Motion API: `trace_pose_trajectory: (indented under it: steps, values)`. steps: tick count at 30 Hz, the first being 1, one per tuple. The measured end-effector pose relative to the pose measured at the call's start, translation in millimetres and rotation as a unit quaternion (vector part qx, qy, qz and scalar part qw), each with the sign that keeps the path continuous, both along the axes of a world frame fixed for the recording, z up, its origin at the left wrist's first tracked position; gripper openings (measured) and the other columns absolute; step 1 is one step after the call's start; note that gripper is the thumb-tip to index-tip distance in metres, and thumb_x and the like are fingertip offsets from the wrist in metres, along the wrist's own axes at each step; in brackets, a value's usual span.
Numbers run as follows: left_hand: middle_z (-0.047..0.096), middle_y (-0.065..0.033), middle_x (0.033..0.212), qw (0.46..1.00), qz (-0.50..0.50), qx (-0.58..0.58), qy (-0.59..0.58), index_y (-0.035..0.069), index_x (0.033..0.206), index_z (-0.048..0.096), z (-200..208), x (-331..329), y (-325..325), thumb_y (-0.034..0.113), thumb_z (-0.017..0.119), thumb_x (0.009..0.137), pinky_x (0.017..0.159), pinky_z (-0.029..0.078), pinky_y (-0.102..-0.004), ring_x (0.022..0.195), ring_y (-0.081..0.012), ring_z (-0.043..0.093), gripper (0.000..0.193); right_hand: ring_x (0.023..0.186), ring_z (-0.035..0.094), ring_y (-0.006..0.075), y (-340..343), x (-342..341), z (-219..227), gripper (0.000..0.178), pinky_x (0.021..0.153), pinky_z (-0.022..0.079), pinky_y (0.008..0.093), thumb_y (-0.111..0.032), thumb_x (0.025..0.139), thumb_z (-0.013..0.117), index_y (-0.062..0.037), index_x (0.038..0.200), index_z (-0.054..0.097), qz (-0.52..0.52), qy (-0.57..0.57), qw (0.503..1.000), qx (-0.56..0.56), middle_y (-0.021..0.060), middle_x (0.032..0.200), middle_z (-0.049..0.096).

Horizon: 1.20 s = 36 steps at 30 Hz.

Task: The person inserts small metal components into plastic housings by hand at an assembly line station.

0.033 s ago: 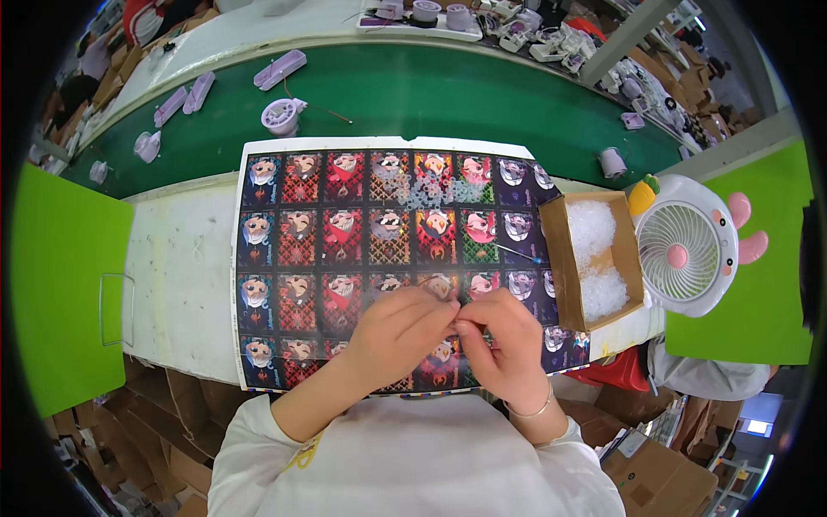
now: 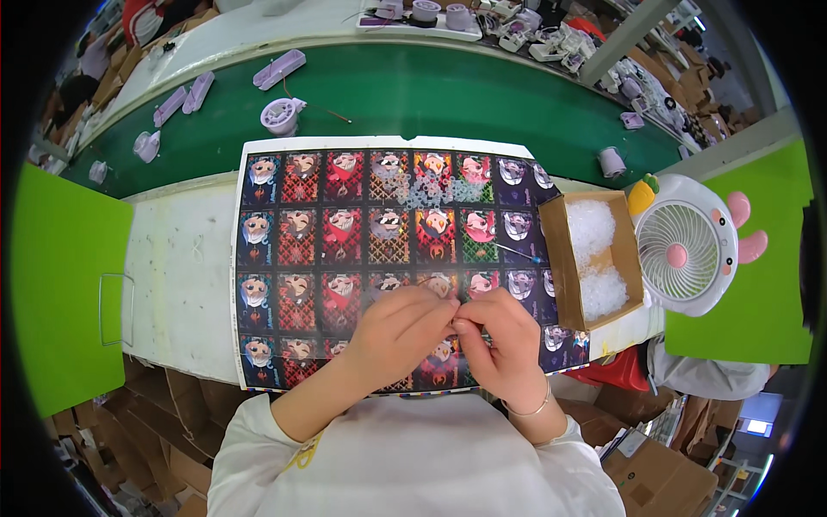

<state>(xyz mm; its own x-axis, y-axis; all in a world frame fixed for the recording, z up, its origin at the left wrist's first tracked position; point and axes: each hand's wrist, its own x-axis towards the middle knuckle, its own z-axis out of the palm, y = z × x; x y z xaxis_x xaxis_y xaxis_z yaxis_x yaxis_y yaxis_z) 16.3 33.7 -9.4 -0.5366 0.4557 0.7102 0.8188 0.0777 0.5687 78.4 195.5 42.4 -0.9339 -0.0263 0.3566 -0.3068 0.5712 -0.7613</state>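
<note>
My left hand (image 2: 398, 332) and my right hand (image 2: 502, 340) meet fingertip to fingertip over the near part of a printed sheet (image 2: 301, 208). Both are closed in a pinch. Whatever sits between the fingertips is too small and too covered to make out. The sheet carries rows of cartoon character cards on a dark ground. Beyond my hands, a scatter of small clear pieces (image 2: 435, 193) lies on the sheet's upper middle. A thin tool with a blue end (image 2: 519, 253) rests on the sheet, to the right of those pieces.
At the sheet's right edge stands a cardboard box (image 2: 561, 258) with two heaps of clear small pieces (image 2: 591, 228). A white fan (image 2: 680, 250) with pink ears is beside it. Across the back runs a green conveyor belt (image 2: 413, 95) bearing lilac plastic parts (image 2: 281, 115). Green panels (image 2: 69, 293) flank the bench.
</note>
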Motion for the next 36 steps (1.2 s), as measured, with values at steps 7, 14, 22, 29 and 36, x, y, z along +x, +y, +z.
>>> trace_pose_trajectory:
  steps: [7,14,22,29,36]
  values:
    - [0.067,-0.014,0.112,0.991,0.065,-0.098,-0.062,0.002,0.106,0.065,-21.2,-3.5,1.1,0.003,0.065,0.081,0.09,0.05,-0.0439,0.104,-0.0337,0.063,0.024,0.069,0.057,0.0206,1.1,-0.5,-6.1,0.009,0.062,0.046,0.0297,0.008,0.086,0.06,0.0008,0.092,0.06,-0.094,0.031,0.995,-0.003,0.011,0.084,0.058]
    - [0.066,-0.0158,0.106,0.962,0.026,-0.09,-0.257,0.002,0.113,0.064,-34.6,-1.6,0.8,0.003,0.06,0.086,0.087,0.05,-0.0406,0.1,-0.0333,0.062,0.028,0.071,0.053,0.0077,2.8,-4.8,-21.5,0.003,0.06,0.042,0.0203,0.003,0.094,0.056,0.002,0.094,0.058,-0.114,-0.052,0.965,-0.23,0.0061,0.09,0.054]
    - [0.066,-0.0146,0.1,0.949,-0.009,-0.04,-0.311,0.0,0.115,0.065,-42.6,-7.6,0.2,-0.001,0.055,0.084,0.084,0.048,-0.0377,0.093,-0.0298,0.062,0.032,0.069,0.055,0.0096,0.6,-20.2,-44.9,0.018,0.063,0.047,0.0229,-0.007,0.102,0.047,0.0013,0.102,0.063,-0.125,-0.196,0.875,-0.424,0.0053,0.083,0.059]
    - [0.065,-0.0157,0.099,0.94,-0.028,-0.031,-0.337,-0.001,0.116,0.065,-44.6,-10.3,2.4,0.005,0.055,0.084,0.084,0.047,-0.0416,0.093,-0.0331,0.06,0.034,0.07,0.059,0.0113,-7.4,-15.6,-56.4,0.018,0.061,0.048,0.0245,0.01,0.084,0.063,0.0009,0.099,0.069,-0.044,-0.103,0.99,-0.091,0.0073,0.089,0.063]
    - [0.064,-0.0168,0.1,0.941,-0.047,-0.013,-0.336,-0.003,0.117,0.064,-51.1,-10.8,-3.1,0.007,0.054,0.084,0.085,0.046,-0.0414,0.094,-0.0335,0.058,0.035,0.068,0.061,0.0159,-13.1,-18.4,-44.4,0.021,0.06,0.048,0.0254,0.01,0.079,0.065,-0.0009,0.096,0.069,-0.02,-0.043,0.999,0.008,0.0098,0.088,0.063]
